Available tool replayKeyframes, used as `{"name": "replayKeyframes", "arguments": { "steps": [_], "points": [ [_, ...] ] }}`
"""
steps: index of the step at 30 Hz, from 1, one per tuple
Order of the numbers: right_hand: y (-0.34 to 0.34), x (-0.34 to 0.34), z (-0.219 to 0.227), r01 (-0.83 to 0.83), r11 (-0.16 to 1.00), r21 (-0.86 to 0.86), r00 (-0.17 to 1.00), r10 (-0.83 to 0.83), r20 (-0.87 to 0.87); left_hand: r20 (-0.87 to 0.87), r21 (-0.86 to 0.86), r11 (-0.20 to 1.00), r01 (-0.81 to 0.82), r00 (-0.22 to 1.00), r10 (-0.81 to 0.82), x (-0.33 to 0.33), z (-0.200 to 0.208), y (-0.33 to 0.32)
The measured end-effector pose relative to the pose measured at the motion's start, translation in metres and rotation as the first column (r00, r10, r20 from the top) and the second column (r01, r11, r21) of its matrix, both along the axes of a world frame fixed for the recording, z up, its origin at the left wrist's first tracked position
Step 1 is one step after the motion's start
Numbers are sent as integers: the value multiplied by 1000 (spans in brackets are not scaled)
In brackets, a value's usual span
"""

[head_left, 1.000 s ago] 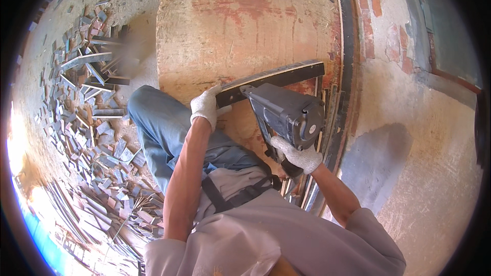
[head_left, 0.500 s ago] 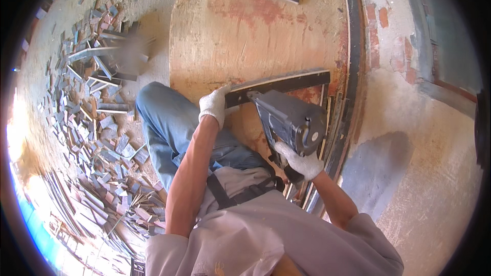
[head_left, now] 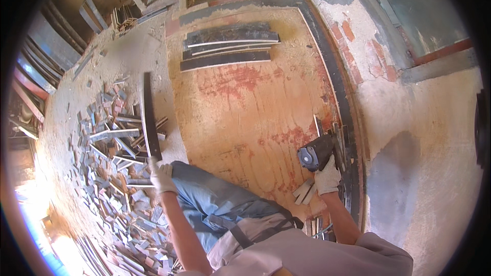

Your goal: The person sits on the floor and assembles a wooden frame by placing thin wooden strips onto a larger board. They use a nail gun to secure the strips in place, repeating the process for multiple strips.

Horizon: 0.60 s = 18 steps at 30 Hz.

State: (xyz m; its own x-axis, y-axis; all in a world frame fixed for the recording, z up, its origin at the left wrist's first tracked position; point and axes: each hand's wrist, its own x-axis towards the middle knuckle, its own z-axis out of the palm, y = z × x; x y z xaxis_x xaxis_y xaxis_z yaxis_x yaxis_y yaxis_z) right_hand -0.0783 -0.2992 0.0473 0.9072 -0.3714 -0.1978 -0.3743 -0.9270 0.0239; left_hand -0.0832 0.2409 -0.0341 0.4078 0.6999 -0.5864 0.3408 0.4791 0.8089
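My left hand [head_left: 163,178], in a white knitted glove, grips a long dark wooden strip [head_left: 149,117] by its near end. The strip points away from me, above the scrap heap left of the plywood board. At the board's right side my right hand [head_left: 328,177], gloved too, is closed on a dark grey nail gun [head_left: 316,153]. The gun's rounded cap faces left; my hand hides most of its handle. Below it lie a few short pale wood pieces [head_left: 305,192].
Several dark strips [head_left: 225,61] lie across the far part of the plywood board [head_left: 240,117]. A dark border strip [head_left: 335,82] runs along its right edge, beside a wall with bare brick [head_left: 378,56]. A heap of wood offcuts [head_left: 115,189] covers the floor at left.
My left hand has swung the strip off the board to the left, turning it lengthwise. The nail gun has come off the strip and moved right and down. My view now reaches further ahead.
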Motion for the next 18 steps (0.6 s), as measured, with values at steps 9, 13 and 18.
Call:
{"name": "replayKeyframes", "arguments": {
  "steps": [9, 13, 18],
  "points": [
    [28, 119, 30, -564, 819, 105, 825, 558, 85, -802, 472, -57, 879, 402, -443, 63, -1, -192],
    [100, 298, 30, -702, 707, 87, 694, 652, 306, -743, 508, 5, 861, 442, -504, 66, -6, -193],
    [138, 464, -37, -709, 682, -179, 629, 726, 278, -719, 508, 39, 861, 448, -532, 76, -2, -194]
  ]
}}
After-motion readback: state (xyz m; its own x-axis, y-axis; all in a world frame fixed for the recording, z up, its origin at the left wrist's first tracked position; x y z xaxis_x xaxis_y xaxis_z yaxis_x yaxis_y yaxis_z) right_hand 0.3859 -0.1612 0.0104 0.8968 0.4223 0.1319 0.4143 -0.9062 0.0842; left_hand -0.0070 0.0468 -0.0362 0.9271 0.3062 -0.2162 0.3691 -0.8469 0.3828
